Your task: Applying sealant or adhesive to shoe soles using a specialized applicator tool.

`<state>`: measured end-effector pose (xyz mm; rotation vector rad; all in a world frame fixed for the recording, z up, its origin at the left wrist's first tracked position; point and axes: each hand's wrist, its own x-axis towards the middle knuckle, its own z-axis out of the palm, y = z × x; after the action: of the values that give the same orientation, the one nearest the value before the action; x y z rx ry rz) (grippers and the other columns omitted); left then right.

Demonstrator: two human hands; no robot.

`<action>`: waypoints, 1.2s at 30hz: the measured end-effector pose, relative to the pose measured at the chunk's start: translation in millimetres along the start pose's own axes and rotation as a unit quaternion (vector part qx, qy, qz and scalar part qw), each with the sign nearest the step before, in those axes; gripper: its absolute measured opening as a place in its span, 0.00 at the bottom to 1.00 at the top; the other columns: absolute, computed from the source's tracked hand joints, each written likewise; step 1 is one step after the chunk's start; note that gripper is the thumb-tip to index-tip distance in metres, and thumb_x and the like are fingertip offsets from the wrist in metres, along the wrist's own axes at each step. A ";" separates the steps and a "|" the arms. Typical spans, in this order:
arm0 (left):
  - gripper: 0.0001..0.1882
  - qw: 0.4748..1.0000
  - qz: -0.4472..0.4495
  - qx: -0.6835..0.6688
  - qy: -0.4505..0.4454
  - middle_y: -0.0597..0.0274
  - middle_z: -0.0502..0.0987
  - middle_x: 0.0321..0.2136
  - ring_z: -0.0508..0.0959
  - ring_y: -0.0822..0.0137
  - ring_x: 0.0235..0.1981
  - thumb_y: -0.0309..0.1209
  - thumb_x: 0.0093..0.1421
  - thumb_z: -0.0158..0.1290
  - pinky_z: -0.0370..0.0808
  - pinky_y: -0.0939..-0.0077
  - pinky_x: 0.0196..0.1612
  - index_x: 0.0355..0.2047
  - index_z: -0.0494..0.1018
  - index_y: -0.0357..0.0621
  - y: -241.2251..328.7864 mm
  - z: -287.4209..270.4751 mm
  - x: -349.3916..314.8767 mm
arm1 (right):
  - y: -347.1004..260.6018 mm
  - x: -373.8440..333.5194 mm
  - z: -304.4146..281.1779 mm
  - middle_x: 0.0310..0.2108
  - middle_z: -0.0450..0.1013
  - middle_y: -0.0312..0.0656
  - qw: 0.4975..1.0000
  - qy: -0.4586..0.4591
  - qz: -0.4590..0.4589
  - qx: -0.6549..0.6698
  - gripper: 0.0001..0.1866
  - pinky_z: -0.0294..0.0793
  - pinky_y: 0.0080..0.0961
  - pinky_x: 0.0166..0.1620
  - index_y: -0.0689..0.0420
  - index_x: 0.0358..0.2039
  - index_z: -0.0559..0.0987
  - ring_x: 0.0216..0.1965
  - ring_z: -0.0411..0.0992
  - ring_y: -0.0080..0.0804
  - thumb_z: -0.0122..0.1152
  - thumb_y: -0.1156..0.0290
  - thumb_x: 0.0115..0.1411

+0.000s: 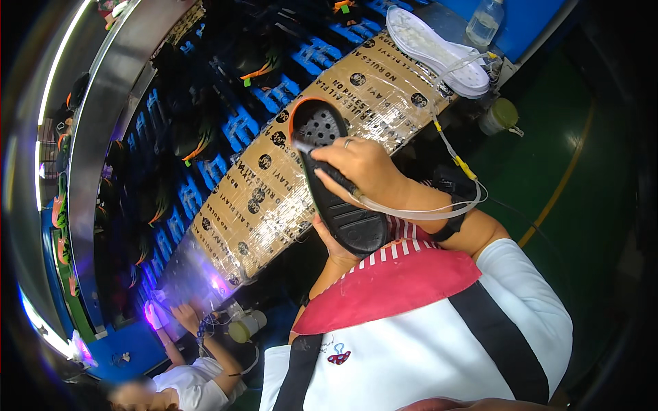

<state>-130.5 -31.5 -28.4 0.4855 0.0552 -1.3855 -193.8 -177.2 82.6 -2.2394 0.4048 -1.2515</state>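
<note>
Head view. Holds 1 black sole (356,226) in front of the chest, tilted, over the near edge of the counter (257,181), which bears cardboard under clear tape. Note orange rim and round holes at the sole's far end, grooves at its near end. Grips the near end with left hand (334,248), thumb at the left edge; cannot tell how the fingers lie beneath. Has right hand (363,164) closed round 1 dark applicator (343,178), tip at the sole's far left edge, clear tube (397,209) looping from the rear. Note upper right: 1 white sole (432,51) near 1 clear bottle (483,26). Lower left: another person's hand (185,318) near purple light.
</note>
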 end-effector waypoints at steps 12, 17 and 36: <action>0.39 0.976 0.055 -0.157 -0.138 0.59 0.62 0.58 0.64 0.56 0.57 0.64 0.57 0.28 0.61 0.58 0.60 0.61 0.57 0.54 2.8 6.7 4.9 | -17.7 -2.4 -5.2 0.24 0.72 0.45 0.999 -0.041 0.015 0.007 0.10 0.71 0.29 0.27 0.61 0.31 0.76 0.24 0.73 0.40 0.64 0.75 0.46; 0.40 0.988 0.122 0.069 0.068 0.57 0.62 0.58 0.64 0.56 0.57 0.65 0.55 0.34 0.62 0.59 0.60 0.60 0.58 0.54 7.6 1.8 11.3 | -20.0 -11.3 2.1 0.22 0.71 0.43 0.990 -0.071 -0.003 0.123 0.09 0.70 0.31 0.28 0.58 0.30 0.76 0.24 0.72 0.41 0.62 0.72 0.46; 0.40 0.985 0.121 0.085 0.089 0.58 0.64 0.56 0.66 0.56 0.56 0.63 0.53 0.37 0.64 0.60 0.58 0.60 0.58 0.51 0.5 31.6 12.2 | -13.2 15.0 -1.1 0.23 0.73 0.46 0.996 -0.081 0.040 -0.024 0.10 0.71 0.33 0.30 0.61 0.30 0.76 0.25 0.73 0.44 0.63 0.72 0.46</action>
<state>-135.3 -54.1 -3.7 0.7337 0.0216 -1.1112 -186.9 -174.3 101.2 -2.3210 0.4618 -1.0200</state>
